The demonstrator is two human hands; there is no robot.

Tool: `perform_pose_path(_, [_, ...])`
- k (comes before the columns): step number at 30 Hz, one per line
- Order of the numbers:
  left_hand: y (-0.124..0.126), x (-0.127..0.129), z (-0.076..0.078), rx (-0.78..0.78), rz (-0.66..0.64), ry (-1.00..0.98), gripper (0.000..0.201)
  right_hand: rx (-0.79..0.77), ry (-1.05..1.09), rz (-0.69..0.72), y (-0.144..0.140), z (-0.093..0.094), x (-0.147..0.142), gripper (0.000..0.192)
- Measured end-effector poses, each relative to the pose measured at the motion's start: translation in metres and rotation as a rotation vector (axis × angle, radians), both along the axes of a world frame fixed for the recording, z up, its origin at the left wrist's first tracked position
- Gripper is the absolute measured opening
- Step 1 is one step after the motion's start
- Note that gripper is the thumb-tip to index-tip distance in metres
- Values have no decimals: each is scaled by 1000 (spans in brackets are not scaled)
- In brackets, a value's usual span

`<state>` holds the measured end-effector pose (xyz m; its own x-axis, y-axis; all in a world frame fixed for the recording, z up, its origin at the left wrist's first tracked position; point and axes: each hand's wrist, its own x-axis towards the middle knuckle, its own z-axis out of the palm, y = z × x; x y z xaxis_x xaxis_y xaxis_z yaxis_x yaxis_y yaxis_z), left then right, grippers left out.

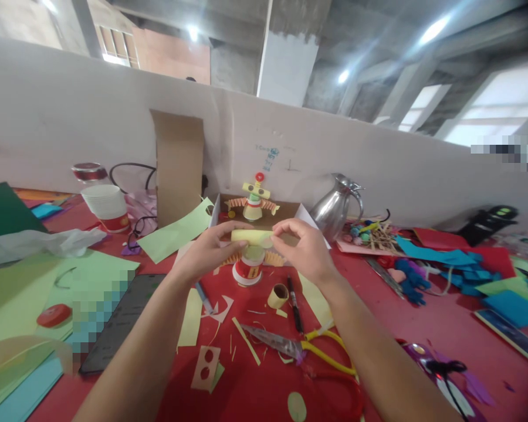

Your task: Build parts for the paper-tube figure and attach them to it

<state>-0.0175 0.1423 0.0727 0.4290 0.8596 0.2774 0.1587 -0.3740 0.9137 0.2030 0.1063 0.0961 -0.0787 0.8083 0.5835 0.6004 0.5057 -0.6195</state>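
Note:
My left hand (206,252) and my right hand (305,252) together pinch a yellow paper roll (250,236), one hand at each end, holding it level. Directly under the roll stands an upturned red-and-white paper cup (247,268) with orange pleated paper arms at its sides. Behind it, inside an open cardboard box (290,210), stands a finished paper-cup figure (255,202) with a yellow roll head, a red cap on top and orange pleated arms.
On the red table (422,328) lie yellow-handled scissors (303,349), a black marker (294,305), a small tape roll (278,295), a blue pen (203,298) and paper scraps. Green paper sheets (26,287) lie left, a cup stack (105,206) behind, a steel jug (337,208) right.

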Motion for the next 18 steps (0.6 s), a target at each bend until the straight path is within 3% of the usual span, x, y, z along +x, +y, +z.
perform_pose_path(6, [-2,2,2,-47,15,-33,44,58,52,14,-2,-9,-4,11])
perform_pose_path(10, [-2,2,2,-37,25,-26,43,-20,124,38,-2,-13,-7,22])
perform_pose_path(18, [0,2,-1,4,46,-27,39,9,89,67,3,-18,-7,22])
